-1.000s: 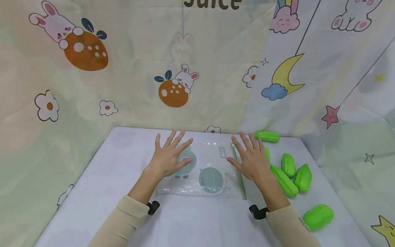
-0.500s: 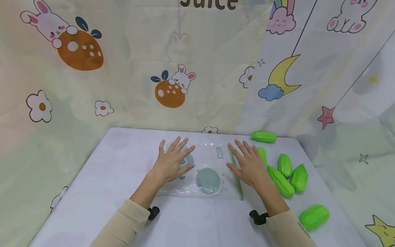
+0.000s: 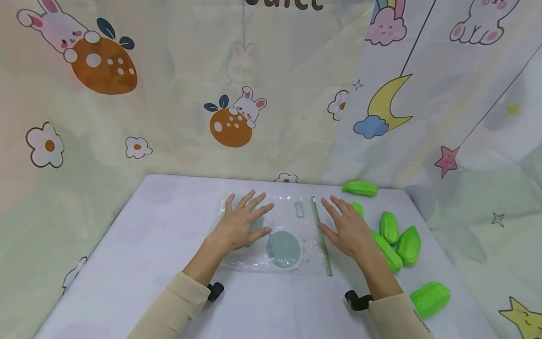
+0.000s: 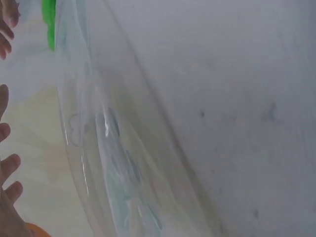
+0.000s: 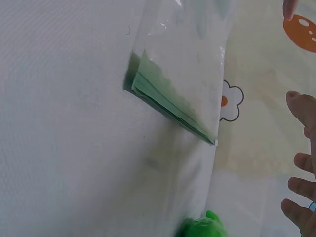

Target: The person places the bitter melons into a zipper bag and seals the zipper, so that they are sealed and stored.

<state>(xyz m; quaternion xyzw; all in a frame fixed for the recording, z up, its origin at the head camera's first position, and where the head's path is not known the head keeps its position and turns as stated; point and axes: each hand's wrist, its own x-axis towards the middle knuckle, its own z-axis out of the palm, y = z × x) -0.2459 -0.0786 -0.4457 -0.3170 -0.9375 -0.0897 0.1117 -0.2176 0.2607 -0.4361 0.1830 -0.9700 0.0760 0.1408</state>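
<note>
A clear plastic zip bag [image 3: 271, 261] with blue-green printed figures lies flat on the white table. Its green zip strip [image 3: 322, 245] runs along the right end. My left hand [image 3: 241, 223] hovers over the bag's left part with fingers spread, covering some of the print. To the right of the strip is my right hand [image 3: 349, 230], also spread and holding nothing. In the right wrist view, the green strip [image 5: 170, 106] stands apart from the fingertips [image 5: 298, 101]. The left wrist view shows the creased bag [image 4: 113, 163] below the left fingers.
Several bright green, ribbed vegetable-like pieces lie on the right, including a long one [image 3: 387, 252], a back one [image 3: 360, 188] and a front one [image 3: 430, 300]. The right hand partly hides one. A printed cloth [image 3: 288, 132] hangs behind the white table [image 3: 271, 310].
Both hands have moved slightly right and towards the body. The right hand has left its place over the green strip, which now shows fully. The head view has turned slightly right.
</note>
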